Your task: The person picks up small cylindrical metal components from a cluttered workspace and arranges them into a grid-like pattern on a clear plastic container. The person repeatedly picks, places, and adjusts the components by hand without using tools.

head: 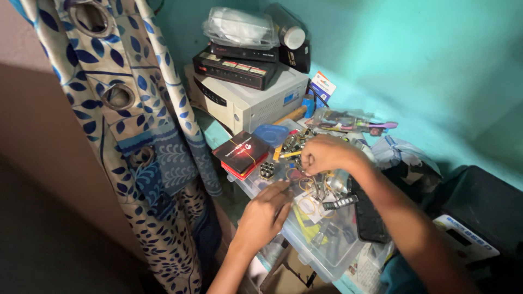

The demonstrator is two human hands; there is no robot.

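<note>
The grip of the right hand (325, 154) is curled shut over small parts in a clear plastic box (327, 256), though what it pinches cannot be told; the left hand (265, 213) rests with fingers loosely bent on the box's near edge, holding nothing visible. The box of yellow rubber bands (308, 206) and metal bits lies beside a red-and-black carton (241, 152), in front of a white electrical unit (248, 100) and a blue-patterned curtain (136, 130).

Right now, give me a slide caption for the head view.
Left hand and right hand sort small parts in a clear plastic box.
</note>
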